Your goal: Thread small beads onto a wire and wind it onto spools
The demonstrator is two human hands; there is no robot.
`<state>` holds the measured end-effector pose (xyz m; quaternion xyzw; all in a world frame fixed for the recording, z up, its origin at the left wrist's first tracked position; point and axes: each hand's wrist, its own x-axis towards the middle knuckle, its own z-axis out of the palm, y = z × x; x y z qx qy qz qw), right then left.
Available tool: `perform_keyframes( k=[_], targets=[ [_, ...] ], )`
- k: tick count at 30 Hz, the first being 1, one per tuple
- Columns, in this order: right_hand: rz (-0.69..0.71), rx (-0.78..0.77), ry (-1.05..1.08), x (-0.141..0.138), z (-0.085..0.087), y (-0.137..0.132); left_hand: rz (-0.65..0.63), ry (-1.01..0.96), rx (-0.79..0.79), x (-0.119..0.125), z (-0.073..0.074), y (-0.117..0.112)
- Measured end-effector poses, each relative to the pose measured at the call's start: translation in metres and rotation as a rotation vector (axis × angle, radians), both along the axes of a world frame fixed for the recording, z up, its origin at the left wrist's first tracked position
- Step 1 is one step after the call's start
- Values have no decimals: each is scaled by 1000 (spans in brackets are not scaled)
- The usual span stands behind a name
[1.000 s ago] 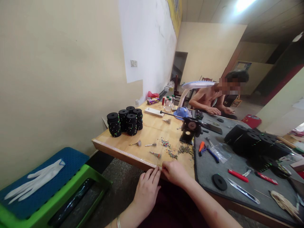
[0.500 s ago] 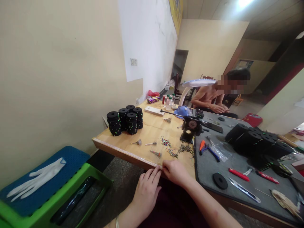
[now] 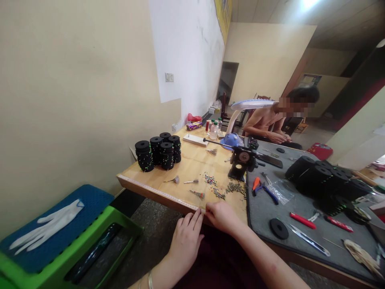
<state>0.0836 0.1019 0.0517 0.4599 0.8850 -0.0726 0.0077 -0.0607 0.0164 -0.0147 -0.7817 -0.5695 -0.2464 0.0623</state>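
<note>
My left hand (image 3: pixel 187 237) lies palm down at the front edge of the wooden table (image 3: pixel 192 160), fingers stretched out, fingertips on a white measuring tape (image 3: pixel 162 193) running along that edge. Close beside it, my right hand (image 3: pixel 221 216) is closed, its curled fingers at the end of the tape; whatever they pinch is hidden. Just beyond my hands lies a small bundle of fine strands with orange bits (image 3: pixel 197 194). Near it are similar bundles (image 3: pixel 191 182), a scatter of coloured beads (image 3: pixel 209 179) and a pile of small dark metallic pieces (image 3: pixel 236 188).
Black spools (image 3: pixel 167 155) stand stacked at the left. A black clamp-like device (image 3: pixel 240 160) and a blue lamp base (image 3: pixel 231 140) stand behind. The grey mat (image 3: pixel 261 212) holds pliers (image 3: pixel 266 192), scissors-like tweezers (image 3: pixel 309 241) and more spools (image 3: pixel 321 176). Another person (image 3: pixel 270 124) sits beyond.
Both hands stay at the table edge almost unmoved. My left hand has shifted very slightly to the left.
</note>
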Motion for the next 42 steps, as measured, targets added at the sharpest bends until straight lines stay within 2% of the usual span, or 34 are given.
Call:
perform_keyframes(
  k=[10, 19, 23, 27, 30, 32, 34, 39, 42],
  targets=[
    [-105, -67, 123, 14, -3, -4, 35, 92, -19, 8, 11, 5],
    [-256, -107, 209, 38, -10, -18, 33, 118, 9, 12, 9, 9],
    [-297, -75, 250, 42, -13, -27, 25, 102, 0, 12, 10, 10],
    [-283, -18, 190, 42, -15, -32, 22, 93, -57, 9, 18, 12],
    [-268, -11, 211, 44, -16, -35, -68, -49, -57, 7, 28, 14],
    [-257, -31, 303, 47, -16, -38, -184, -196, -37, 10, 35, 14],
    [-241, -56, 442, 51, -14, -45, -277, -350, -84, 16, 42, 14],
    [-195, -122, 786, 64, -6, -66, -416, -665, -488, 37, 56, 15],
    [-219, -371, 1055, 75, -8, -76, -454, -785, -671, 44, 66, 16]
  ],
)
